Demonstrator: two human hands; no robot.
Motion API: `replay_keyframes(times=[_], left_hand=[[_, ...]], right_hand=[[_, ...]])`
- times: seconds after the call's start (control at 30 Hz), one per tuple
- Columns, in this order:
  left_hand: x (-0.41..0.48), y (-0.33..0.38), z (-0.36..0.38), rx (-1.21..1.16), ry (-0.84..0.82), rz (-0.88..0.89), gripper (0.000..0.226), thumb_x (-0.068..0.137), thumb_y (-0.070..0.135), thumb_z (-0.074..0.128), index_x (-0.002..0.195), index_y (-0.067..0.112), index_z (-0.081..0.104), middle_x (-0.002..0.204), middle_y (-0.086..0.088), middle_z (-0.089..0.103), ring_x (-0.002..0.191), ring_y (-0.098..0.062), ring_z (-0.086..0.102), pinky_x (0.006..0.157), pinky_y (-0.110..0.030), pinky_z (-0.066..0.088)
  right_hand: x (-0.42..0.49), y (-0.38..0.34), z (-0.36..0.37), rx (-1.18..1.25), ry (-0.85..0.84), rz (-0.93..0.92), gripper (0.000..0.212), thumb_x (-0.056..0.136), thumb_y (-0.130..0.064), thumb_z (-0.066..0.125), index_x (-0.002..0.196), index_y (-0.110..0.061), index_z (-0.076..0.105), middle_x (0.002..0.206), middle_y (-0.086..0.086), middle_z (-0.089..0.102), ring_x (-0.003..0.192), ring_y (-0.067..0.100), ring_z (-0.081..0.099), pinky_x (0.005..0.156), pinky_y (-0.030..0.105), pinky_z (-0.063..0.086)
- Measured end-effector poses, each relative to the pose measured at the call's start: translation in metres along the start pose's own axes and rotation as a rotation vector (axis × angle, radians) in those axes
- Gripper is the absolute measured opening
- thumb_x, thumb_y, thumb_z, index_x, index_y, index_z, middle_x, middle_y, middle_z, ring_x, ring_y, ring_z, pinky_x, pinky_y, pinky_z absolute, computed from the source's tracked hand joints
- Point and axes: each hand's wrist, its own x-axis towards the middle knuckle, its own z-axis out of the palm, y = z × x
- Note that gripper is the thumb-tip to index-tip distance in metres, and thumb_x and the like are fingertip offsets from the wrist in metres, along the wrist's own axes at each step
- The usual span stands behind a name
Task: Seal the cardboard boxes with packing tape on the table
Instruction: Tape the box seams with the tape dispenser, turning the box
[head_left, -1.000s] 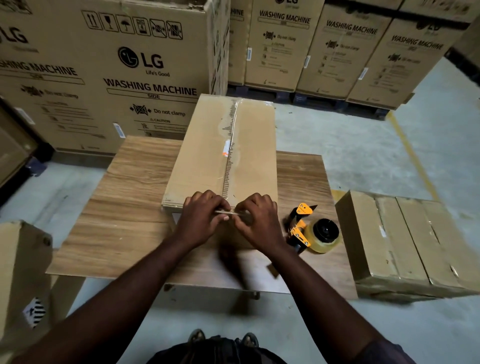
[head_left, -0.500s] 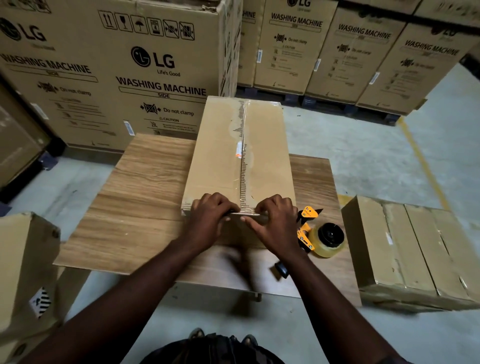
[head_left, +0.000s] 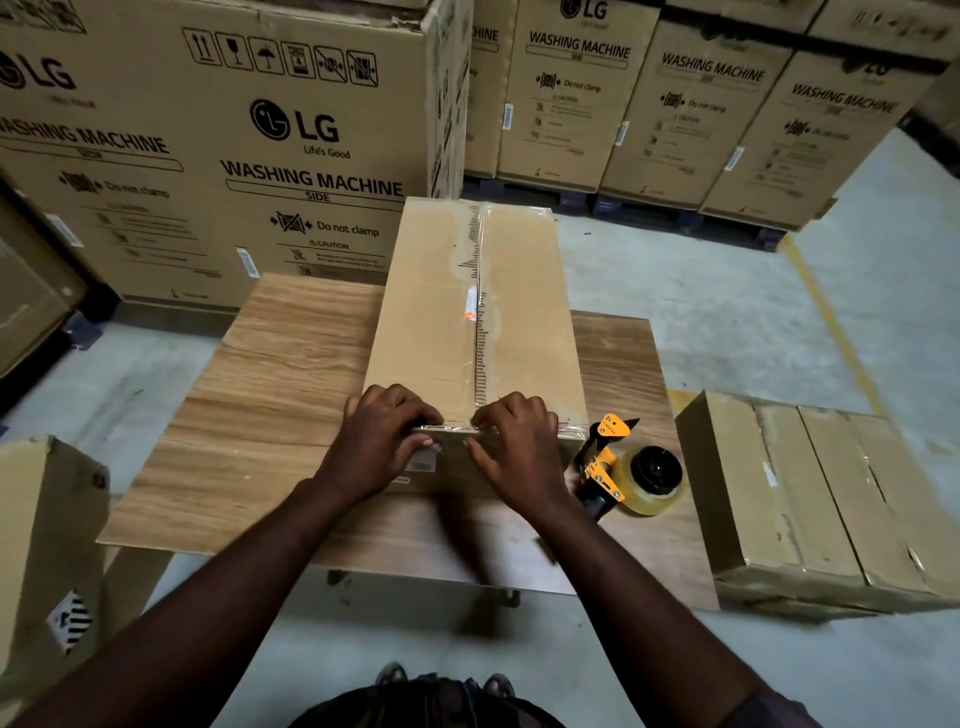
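STEP: fold tape (head_left: 453, 428) end | BOX: cardboard box (head_left: 431, 322) lies lengthwise on table (head_left: 270, 379), seam (head_left: 480, 312) taped | GRIP: left hand (head_left: 387, 441) and right hand (head_left: 519, 454) pinch tape over near edge | METHOD: press outward from seam, expel wrinkles.

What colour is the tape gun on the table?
The tape gun is yellow-orange with black parts, seen in the head view.

The concrete floor (head_left: 675, 291) was grey and dimly lit, crossed by a yellow line (head_left: 826, 312) (on the right). Tall washing-machine cartons (head_left: 208, 156) stood behind on dark pallets (head_left: 644, 208).
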Motion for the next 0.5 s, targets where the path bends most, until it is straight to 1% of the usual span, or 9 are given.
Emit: replay_keyframes(times=[0.07,0.17,0.2,0.23,0.3,0.37,0.4,0.43,0.5], left_hand=[[-0.002,-0.001,-0.001,-0.009,-0.014,-0.001,0.030,0.082,0.033,0.074,0.110,0.039,0.065,0.108,0.017,0.056,0.104,-0.014,0.048,0.083,-0.036,0.033],[0.000,0.003,-0.002,-0.033,0.014,-0.034,0.024,0.083,0.051,0.062,0.104,0.039,0.066,0.104,0.018,0.056,0.101,-0.010,0.047,0.081,-0.034,0.031],[0.000,0.005,-0.002,-0.037,0.025,-0.045,0.023,0.084,0.053,0.061,0.102,0.039,0.066,0.102,0.018,0.057,0.101,-0.010,0.048,0.081,-0.033,0.030],[0.001,0.006,-0.002,-0.032,0.033,-0.045,0.020,0.085,0.051,0.062,0.101,0.038,0.066,0.102,0.018,0.057,0.100,-0.011,0.049,0.080,-0.033,0.030],[0.000,0.005,-0.002,-0.024,0.022,-0.030,0.018,0.085,0.040,0.070,0.103,0.039,0.067,0.102,0.019,0.056,0.101,-0.012,0.050,0.081,-0.033,0.029],[-0.003,0.001,-0.003,-0.012,-0.009,-0.025,0.028,0.083,0.028,0.075,0.107,0.039,0.066,0.104,0.022,0.053,0.103,-0.011,0.049,0.082,-0.033,0.027],[-0.005,-0.001,-0.004,-0.008,-0.010,-0.026,0.030,0.083,0.027,0.075,0.109,0.040,0.066,0.105,0.023,0.052,0.104,-0.011,0.049,0.084,-0.033,0.026],[-0.008,-0.002,-0.005,-0.007,0.008,-0.026,0.028,0.083,0.030,0.073,0.109,0.039,0.066,0.107,0.022,0.053,0.105,-0.010,0.049,0.085,-0.034,0.026],[-0.014,-0.005,-0.008,-0.003,0.068,-0.025,0.021,0.086,0.044,0.066,0.106,0.039,0.067,0.107,0.020,0.055,0.105,-0.008,0.049,0.085,-0.032,0.024]], right_hand=[[0.000,-0.002,0.001,-0.041,-0.003,-0.028,0.025,0.082,-0.041,0.073,0.100,-0.026,0.064,0.103,-0.001,0.058,0.098,0.024,0.051,0.078,0.039,0.037],[0.008,-0.014,0.002,0.027,0.017,-0.045,0.022,0.087,-0.046,0.068,0.093,-0.025,0.066,0.095,-0.002,0.060,0.093,0.023,0.051,0.077,0.039,0.039],[0.012,-0.017,0.003,0.048,0.021,-0.046,0.020,0.088,-0.045,0.068,0.090,-0.025,0.067,0.092,-0.002,0.060,0.091,0.023,0.052,0.076,0.039,0.040],[0.013,-0.018,0.004,0.060,0.024,-0.050,0.019,0.089,-0.044,0.067,0.088,-0.025,0.067,0.091,-0.003,0.060,0.090,0.022,0.052,0.075,0.039,0.041],[0.013,-0.014,0.007,0.070,0.026,-0.070,0.016,0.091,-0.041,0.068,0.089,-0.026,0.067,0.091,-0.003,0.059,0.089,0.022,0.052,0.074,0.038,0.040],[0.007,-0.005,0.009,0.061,0.025,-0.104,0.012,0.089,-0.033,0.072,0.096,-0.025,0.067,0.095,-0.002,0.058,0.091,0.023,0.050,0.075,0.039,0.042],[0.005,-0.003,0.010,0.048,0.020,-0.111,0.015,0.086,-0.027,0.074,0.099,-0.025,0.067,0.098,-0.001,0.058,0.092,0.024,0.050,0.076,0.040,0.043],[0.003,-0.002,0.011,0.034,0.012,-0.110,0.020,0.084,-0.024,0.074,0.102,-0.024,0.066,0.100,-0.001,0.058,0.094,0.024,0.050,0.078,0.042,0.044],[0.005,-0.010,0.008,0.037,0.005,-0.102,0.020,0.083,-0.030,0.072,0.101,-0.024,0.066,0.101,-0.001,0.058,0.096,0.024,0.049,0.079,0.041,0.043]])
